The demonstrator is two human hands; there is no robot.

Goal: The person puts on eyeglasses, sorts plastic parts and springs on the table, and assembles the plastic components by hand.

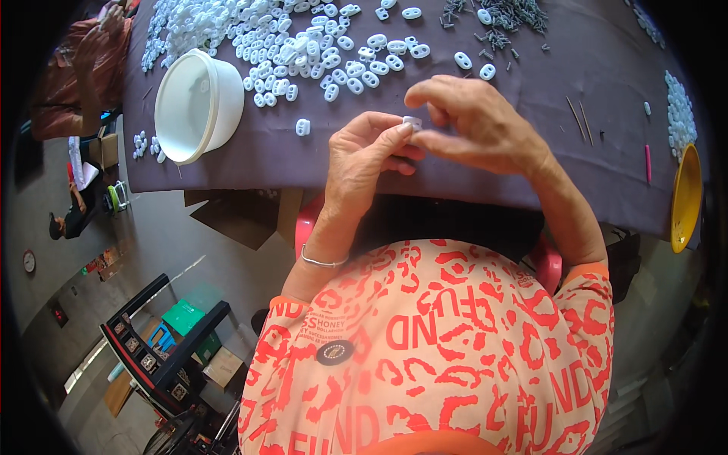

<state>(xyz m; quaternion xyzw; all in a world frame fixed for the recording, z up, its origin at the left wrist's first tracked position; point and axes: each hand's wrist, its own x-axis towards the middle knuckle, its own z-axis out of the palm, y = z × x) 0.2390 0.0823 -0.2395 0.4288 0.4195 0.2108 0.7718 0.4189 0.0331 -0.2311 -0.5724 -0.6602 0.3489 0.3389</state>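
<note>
My left hand (362,148) pinches a small white two-holed cord lock (412,122) between thumb and fingertips, just above the table. Close beside it on the right is my right hand (485,125), its index finger raised and apart from the thumb. The right thumb reaches near the cord lock; whether it touches is unclear. A single loose cord lock (302,127) lies on the cloth left of my hands. Beyond my hands spreads a large heap of similar white cord locks (303,57). Small grey metal parts (508,23) are piled at the far right.
A white plastic tub (229,98) stands left on the dark tablecloth (273,171). Two thin sticks (580,121), a pink pen-like stick (648,163), a yellow bowl (686,201) and more white pieces (680,114) are at right. Another person's hand (91,49) shows at far left.
</note>
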